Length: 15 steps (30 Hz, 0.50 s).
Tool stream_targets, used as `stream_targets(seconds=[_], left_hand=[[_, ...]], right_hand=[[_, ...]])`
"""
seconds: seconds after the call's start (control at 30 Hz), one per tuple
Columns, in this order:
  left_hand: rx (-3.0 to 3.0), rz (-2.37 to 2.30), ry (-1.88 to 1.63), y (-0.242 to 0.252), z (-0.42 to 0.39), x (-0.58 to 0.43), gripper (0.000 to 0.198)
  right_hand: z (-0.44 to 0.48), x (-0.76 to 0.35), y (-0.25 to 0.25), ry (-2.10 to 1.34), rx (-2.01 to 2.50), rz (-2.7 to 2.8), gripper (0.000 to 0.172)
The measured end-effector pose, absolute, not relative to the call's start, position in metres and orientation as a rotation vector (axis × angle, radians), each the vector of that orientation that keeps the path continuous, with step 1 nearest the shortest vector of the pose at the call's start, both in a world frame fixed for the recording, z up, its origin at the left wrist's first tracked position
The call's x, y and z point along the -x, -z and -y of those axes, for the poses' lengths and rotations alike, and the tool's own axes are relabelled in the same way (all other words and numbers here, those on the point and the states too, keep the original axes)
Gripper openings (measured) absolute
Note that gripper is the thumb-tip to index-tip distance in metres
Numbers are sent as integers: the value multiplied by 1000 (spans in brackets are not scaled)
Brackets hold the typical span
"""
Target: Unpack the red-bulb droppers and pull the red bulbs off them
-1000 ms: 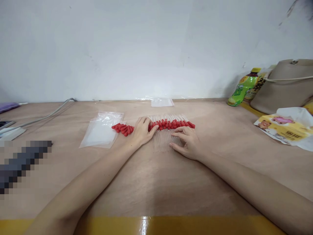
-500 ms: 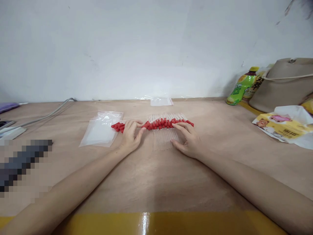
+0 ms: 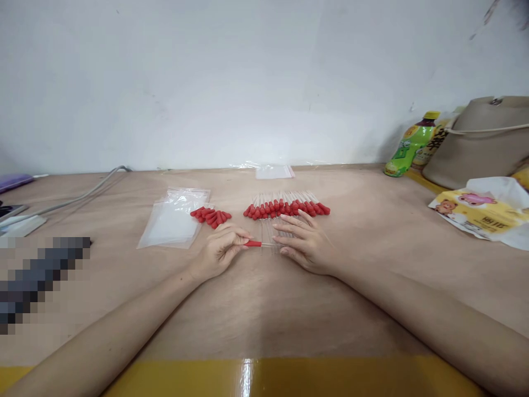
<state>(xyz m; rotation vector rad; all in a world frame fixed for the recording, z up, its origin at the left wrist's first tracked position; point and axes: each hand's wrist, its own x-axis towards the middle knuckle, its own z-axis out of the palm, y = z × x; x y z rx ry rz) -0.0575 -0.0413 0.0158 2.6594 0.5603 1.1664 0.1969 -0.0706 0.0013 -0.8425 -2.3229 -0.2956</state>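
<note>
Between the fingertips of my left hand (image 3: 223,249) is a red rubber dropper bulb (image 3: 253,243). A thin glass dropper tube (image 3: 270,245) runs sideways from it to my right hand (image 3: 308,242). The thumb and a finger of that hand close on the tube's far end; its other fingers are stretched out. Bare glass tubes lie under and beside the right fingers, partly hidden. Beyond them, droppers with red bulbs (image 3: 285,208) lie in a row, tips toward the wall. Several loose red bulbs (image 3: 211,215) are heaped beyond my left hand.
Clear plastic bags (image 3: 165,223) lie left of the loose bulbs, and another small bag (image 3: 275,172) rests by the wall. At right are a green bottle (image 3: 411,144), a grey-brown bucket-like bag (image 3: 475,143) and a yellow-white wrapper (image 3: 479,212). A cable (image 3: 82,194) crosses the left side.
My left hand has come nearer, away from the bulb pile, bringing one red bulb. My right hand has left the row's bulbs and moved slightly nearer; a glass tube now spans both hands.
</note>
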Motion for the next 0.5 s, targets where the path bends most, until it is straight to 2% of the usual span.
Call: stream_targets(seconds=[0.1, 0.23, 0.37, 0.5], left_hand=[[-2651, -642, -1064, -16, 44, 55, 8], [-2760, -766, -948, -15, 46, 44, 37], [-2789, -758, -963, -8, 42, 32, 22], [-2794, -682, -1052, -3, 39, 27, 20]], right_hand=[[69, -196, -2, 278, 861, 2283, 21], [68, -197, -1, 260, 858, 2257, 19], [65, -198, 4, 224, 820, 2255, 21], [63, -196, 6, 197, 818, 2261, 24]])
